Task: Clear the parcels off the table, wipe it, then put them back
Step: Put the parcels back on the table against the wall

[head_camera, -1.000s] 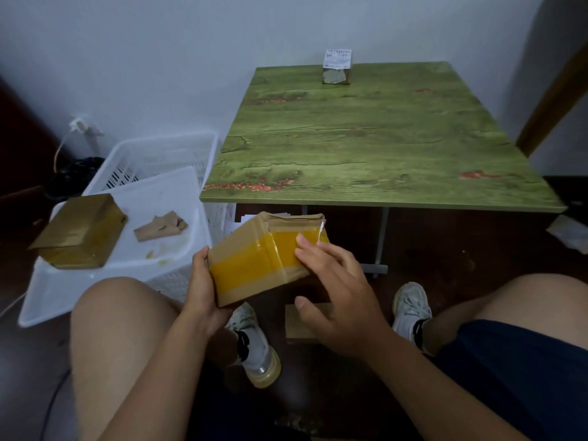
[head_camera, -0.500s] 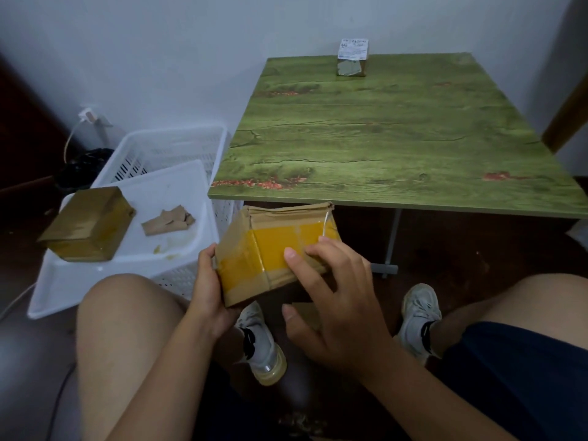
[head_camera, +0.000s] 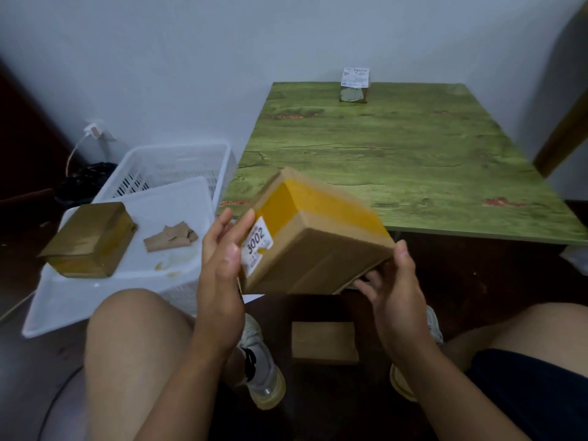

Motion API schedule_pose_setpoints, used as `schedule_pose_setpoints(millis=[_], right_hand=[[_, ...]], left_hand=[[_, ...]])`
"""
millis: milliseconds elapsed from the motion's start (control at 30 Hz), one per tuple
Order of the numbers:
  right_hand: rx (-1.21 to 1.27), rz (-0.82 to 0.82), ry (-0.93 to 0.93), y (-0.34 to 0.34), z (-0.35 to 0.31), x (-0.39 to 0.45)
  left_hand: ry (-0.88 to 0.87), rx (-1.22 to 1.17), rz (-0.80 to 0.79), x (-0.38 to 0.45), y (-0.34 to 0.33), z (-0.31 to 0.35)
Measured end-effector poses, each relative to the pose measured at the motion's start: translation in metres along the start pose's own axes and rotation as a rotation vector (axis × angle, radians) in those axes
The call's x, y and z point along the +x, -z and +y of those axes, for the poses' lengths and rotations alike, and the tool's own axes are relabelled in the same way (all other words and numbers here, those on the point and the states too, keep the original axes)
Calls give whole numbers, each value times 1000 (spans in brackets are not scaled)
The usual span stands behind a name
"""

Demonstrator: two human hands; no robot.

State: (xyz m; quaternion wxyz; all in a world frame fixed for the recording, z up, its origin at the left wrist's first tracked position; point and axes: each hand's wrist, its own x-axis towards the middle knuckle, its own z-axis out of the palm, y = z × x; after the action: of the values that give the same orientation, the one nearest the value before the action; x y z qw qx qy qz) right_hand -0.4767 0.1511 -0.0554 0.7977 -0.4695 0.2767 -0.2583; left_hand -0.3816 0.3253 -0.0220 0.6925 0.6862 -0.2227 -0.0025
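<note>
In front of a green bench, a seated person holds a cardboard box in the air between both hands, just over the bench's near edge. The left hand lies flat against the box's left end, fingers straight and pressing beside a white label reading 3002. The right hand cups the lower right corner, thumb up the side and fingers curled beneath. The box is tilted, its top crossed by a wide yellow tape band. A second ago it sat lower, near the knees, with the yellow band facing the camera and the right hand spread across its front; since then it has been lifted and turned so the label end shows, and the right hand has slipped underneath. That lift toward the bench suggests the putting-back stage: the surface looks bare and probably already wiped, though no cloth is in view. One small parcel with a white label stands at the bench's far edge against the wall. Another brown box waits on a white tray to the left, beside a scrap of torn cardboard; the tray rests on a white basket. A third box lies on the dark floor between the person's feet. So at least two parcels remain to return after this one. The likely next move is setting the held box down on the bench.
</note>
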Motion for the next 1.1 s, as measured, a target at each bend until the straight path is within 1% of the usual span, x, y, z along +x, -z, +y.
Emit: schedule_pose_setpoints(millis=[67, 133, 200, 267, 433, 567, 800, 867, 1000, 1100], right_hand=[[55, 36, -135, -2, 2, 2], [113, 55, -257, -1, 7, 5], [178, 60, -341, -1, 9, 6], [218, 61, -378, -2, 12, 6], [274, 24, -389, -5, 20, 2], [295, -12, -412, -7, 25, -2], [253, -71, -383, -7, 35, -7], [207, -72, -342, -7, 34, -8], [-31, -97, -135, -8, 24, -4], [-118, -115, -14, -15, -5, 6]], left_hand=[[-76, 95, -72, -1, -5, 5], [-84, 179, -73, -2, -9, 9], [-92, 212, -69, -3, -12, 12], [-133, 234, -79, -6, -17, 17], [-256, 246, -140, -9, -26, 32], [-275, 214, -145, -8, -29, 35], [-330, 213, -139, -6, -32, 39], [-309, 196, -117, -6, -31, 38], [-91, -129, -144, -1, -31, 51], [-90, -222, -227, 11, -29, 69]])
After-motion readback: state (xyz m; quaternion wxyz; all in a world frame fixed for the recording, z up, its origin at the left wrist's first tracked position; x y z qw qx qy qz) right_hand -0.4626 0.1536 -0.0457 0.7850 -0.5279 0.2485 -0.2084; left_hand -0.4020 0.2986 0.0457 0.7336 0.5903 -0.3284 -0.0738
